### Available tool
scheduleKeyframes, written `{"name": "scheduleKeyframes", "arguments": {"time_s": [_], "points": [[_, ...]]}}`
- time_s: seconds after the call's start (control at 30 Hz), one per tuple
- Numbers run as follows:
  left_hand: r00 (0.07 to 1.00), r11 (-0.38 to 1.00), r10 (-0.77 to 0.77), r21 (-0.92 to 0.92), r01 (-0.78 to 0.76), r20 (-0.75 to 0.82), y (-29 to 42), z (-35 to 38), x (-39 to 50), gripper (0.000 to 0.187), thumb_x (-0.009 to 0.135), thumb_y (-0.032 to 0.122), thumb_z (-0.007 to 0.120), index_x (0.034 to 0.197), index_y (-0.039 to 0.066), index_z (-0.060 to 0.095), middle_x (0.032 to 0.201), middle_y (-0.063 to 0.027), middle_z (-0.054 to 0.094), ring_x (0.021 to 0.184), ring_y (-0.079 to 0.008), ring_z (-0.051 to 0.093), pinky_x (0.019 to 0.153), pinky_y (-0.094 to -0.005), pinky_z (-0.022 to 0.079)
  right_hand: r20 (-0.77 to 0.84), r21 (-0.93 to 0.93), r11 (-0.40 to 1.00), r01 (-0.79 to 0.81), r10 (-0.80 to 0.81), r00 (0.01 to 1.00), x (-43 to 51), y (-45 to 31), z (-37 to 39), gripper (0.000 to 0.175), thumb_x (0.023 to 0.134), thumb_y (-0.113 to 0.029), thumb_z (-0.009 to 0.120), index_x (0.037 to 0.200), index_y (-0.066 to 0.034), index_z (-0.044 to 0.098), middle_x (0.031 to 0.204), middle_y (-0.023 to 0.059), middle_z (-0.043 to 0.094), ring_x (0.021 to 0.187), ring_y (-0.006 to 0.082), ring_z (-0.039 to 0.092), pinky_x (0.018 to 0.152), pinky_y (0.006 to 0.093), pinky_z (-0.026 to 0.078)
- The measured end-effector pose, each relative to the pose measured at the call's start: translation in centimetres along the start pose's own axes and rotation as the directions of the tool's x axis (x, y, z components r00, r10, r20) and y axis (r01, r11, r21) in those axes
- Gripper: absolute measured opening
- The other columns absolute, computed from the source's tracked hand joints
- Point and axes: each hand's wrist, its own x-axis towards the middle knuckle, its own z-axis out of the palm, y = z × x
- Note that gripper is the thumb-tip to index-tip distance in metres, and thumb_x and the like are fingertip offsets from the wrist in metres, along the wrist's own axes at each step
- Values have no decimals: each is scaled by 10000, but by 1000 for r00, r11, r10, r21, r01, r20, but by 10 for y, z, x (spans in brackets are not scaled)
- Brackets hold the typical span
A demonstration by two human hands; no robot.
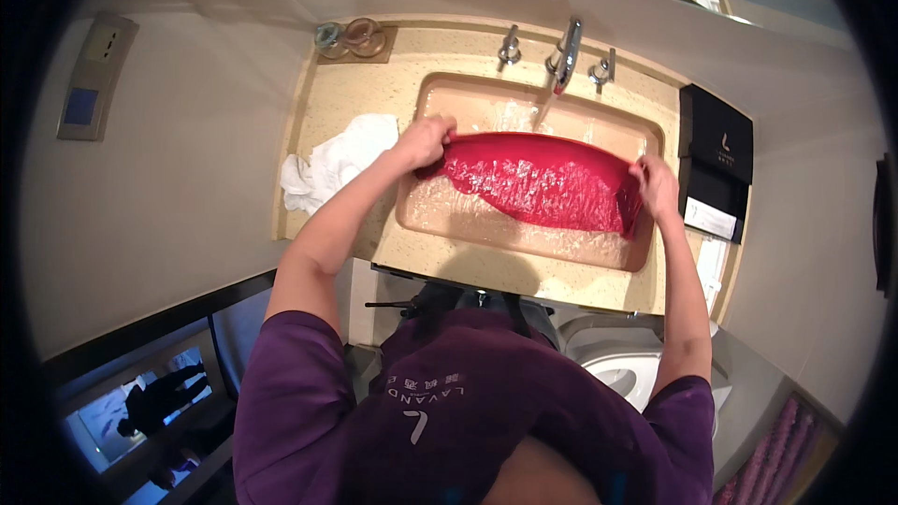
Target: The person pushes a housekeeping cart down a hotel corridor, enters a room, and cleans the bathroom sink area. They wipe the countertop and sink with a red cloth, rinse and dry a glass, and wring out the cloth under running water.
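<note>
A wet red cloth is stretched between my two hands across the rectangular sink. My left hand grips its left upper corner near the basin's left side. At the right rim, my right hand holds the other upper corner. The cloth's lower part hangs into rippling water in the basin. Behind it a chrome faucet spout pours a thin stream into the sink. Lever handles, a left one and a right one, flank the spout.
A crumpled white cloth lies on the counter left of the sink. Two glass cups sit on a tray at the back left corner. To the right are a black box and a white packet. A toilet stands below the counter's right end.
</note>
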Motion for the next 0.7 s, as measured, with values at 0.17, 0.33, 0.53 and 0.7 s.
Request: {"name": "scheduleKeyframes", "arguments": {"time_s": [0.17,0.33,0.53,0.7], "points": [[902,983,77,120,-141,425,-18,55,-68,133,842,88,627,974,82,615,932,-191,694,916,-409,676,798,-496,533,668,-3,987,161,-118,735,-80,42,48,103,810,-10,682,898,-52,714,935,193,728,943,373,697,890,426,560],[871,992,-126,72,105,475,4,22,-46,200,815,28,593,985,68,690,924,-147,727,905,-327,704,824,-414,544,734,232,944,-235,-11,679,-46,62,17,218,773,97,535,837,-26,703,796,99,729,792,206,698,745,344,564],[998,971,37,239,-23,-57,-1,-12,25,214,804,7,585,993,55,675,980,-204,720,967,-415,691,826,-479,548,42,117,993,-22,17,999,38,23,-18,30,856,-23,634,857,-36,661,890,178,689,874,381,680,766,435,526],[973,962,-27,272,-37,229,5,12,17,202,807,60,630,998,87,687,1072,-165,720,1042,-379,684,858,-467,554,-138,96,995,-11,24,990,-3,28,-7,61,881,-14,679,920,-61,674,931,147,678,939,366,664,812,446,526]]}}
